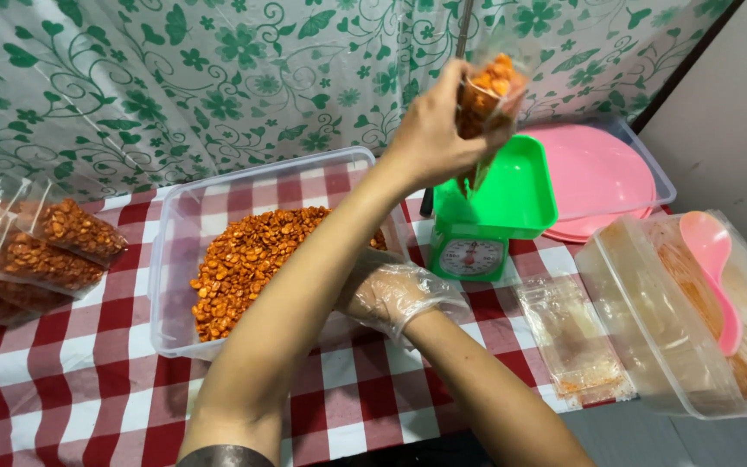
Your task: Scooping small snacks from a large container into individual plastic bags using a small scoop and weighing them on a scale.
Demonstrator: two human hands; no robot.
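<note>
My left hand (430, 130) is raised and shut on a small clear bag (492, 86) filled with orange-coated corn kernels, held just above the green pan of a small green kitchen scale (477, 246). My right hand (391, 294), in a thin clear plastic glove, rests low at the near right corner of a large clear plastic tub (166, 259) holding a heap of the same orange kernels (252, 259). Its fingers are partly hidden behind my left forearm.
Filled bags of kernels (36, 251) lie at the left on the red-and-white checked cloth. A flat stack of empty clear bags (572, 337) lies right of the scale. Pink plates (594, 173) sit behind it, and a clear tub (650, 346) with a pink scoop (711, 259) stands at the right.
</note>
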